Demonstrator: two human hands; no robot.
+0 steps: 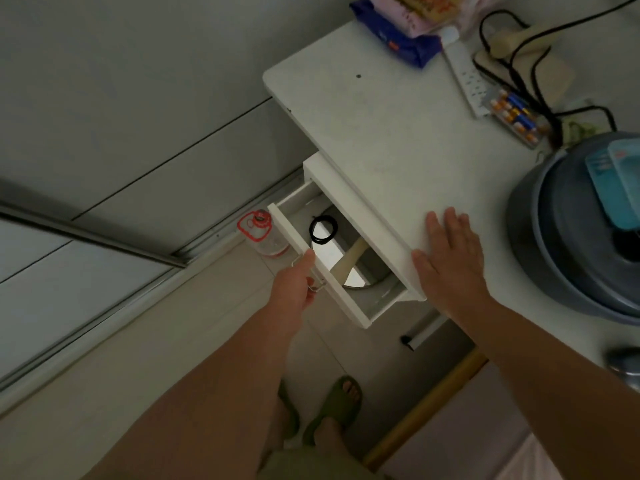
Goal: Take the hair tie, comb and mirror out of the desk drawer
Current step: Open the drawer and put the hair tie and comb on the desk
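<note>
The white desk drawer (304, 247) stands partly pulled out under the desktop. Inside lies a black hair tie (323, 230) on top of a round mirror (329, 254). A pale wooden comb handle (351, 259) crosses the mirror; the rest of the comb is hidden beneath the desk. My left hand (294, 289) is closed on the drawer handle (317, 287) at the drawer front. My right hand (450, 251) rests flat on the white desktop (381, 133), fingers spread, just right of the drawer.
A grey-blue basin (571, 237) with a teal item sits at the desktop's right. A power strip (465, 77), cables, batteries (516, 116) and snack packets (405, 26) lie at the back. On the floor a clear bottle with red cap (265, 233) stands left of the drawer.
</note>
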